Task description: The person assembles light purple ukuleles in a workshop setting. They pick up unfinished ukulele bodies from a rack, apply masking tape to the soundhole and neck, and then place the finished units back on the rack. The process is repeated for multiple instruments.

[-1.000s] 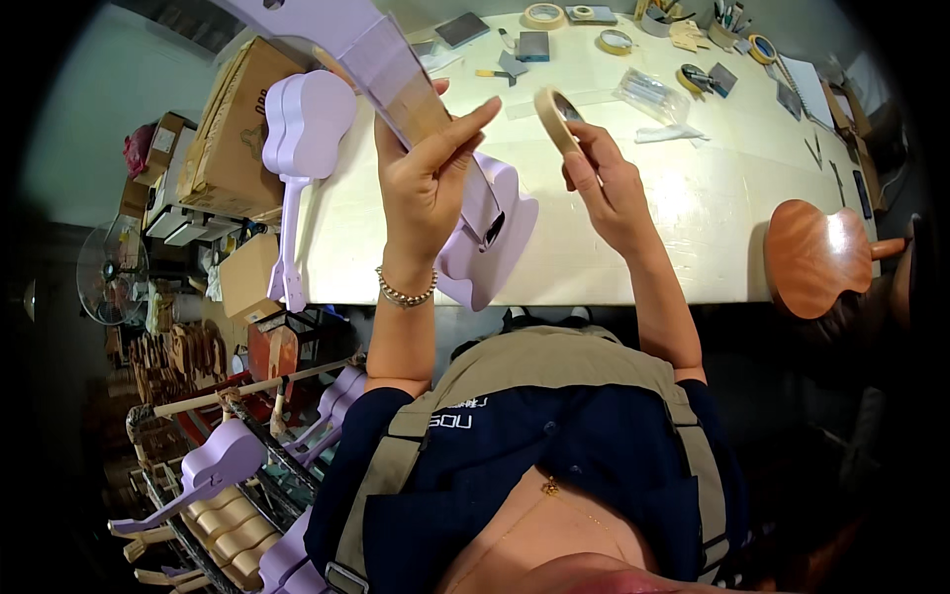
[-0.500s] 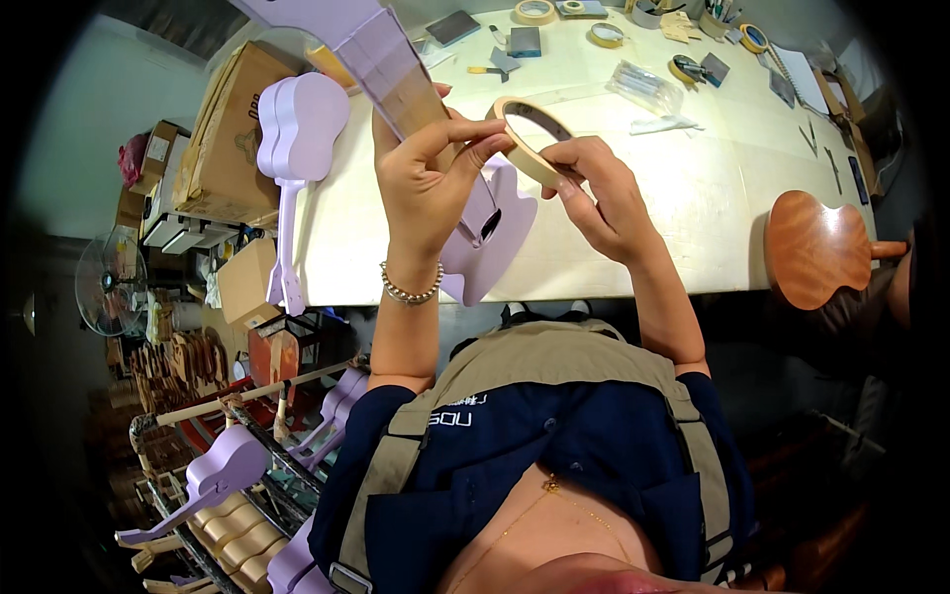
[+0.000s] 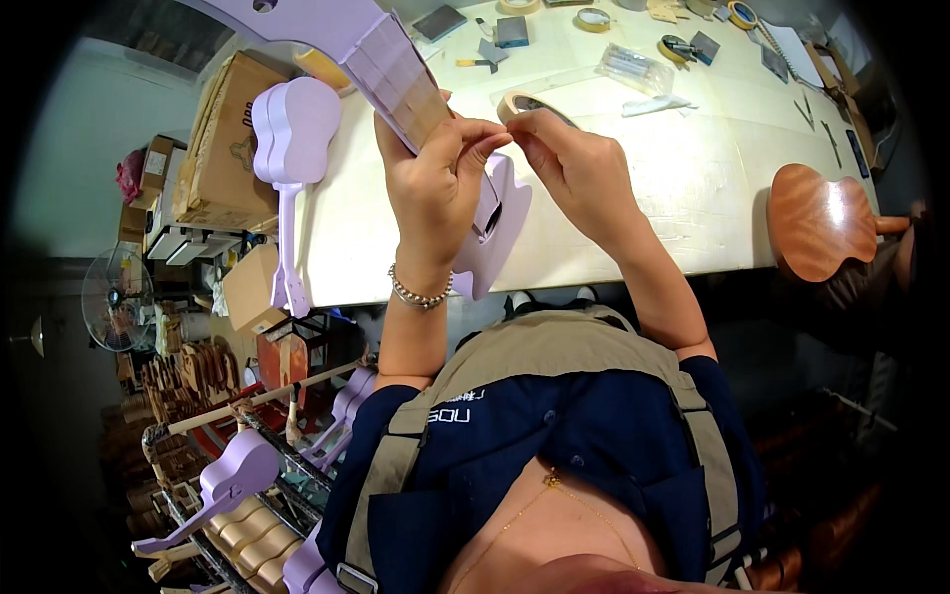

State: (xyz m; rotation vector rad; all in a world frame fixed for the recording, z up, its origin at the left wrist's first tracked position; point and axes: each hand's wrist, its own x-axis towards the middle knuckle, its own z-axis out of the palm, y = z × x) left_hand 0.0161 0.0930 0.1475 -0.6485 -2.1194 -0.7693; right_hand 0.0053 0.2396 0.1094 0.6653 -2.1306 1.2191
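Observation:
A pale purple ukulele [image 3: 346, 35] slants up and leftward in front of me, masking tape strips [image 3: 404, 81] across its neck. My left hand [image 3: 427, 188] is closed around the neck, its thumb and index finger pinched together at the right side. My right hand [image 3: 582, 178] is closed at a roll of masking tape [image 3: 513, 103]; its thumb and index fingertips meet those of my left hand. Most of the roll hides behind my right hand, and any tape between the fingertips is too small to make out. The ukulele's body [image 3: 507, 218] shows below, partly hidden by my left hand.
On the white table [image 3: 683, 188] are sanding blocks [image 3: 511, 32], more tape rolls [image 3: 593, 19] and a plastic packet [image 3: 634, 68]. Purple ukuleles [image 3: 297, 129] stand left, beside a cardboard box [image 3: 213, 148]. Others hang on a rack [image 3: 237, 470]. A brown instrument body [image 3: 819, 223] is at right.
My right hand has turned over and brought its fingertips against my left fingertips, covering more of the tape roll. The ukulele neck has shifted slightly to the right in view.

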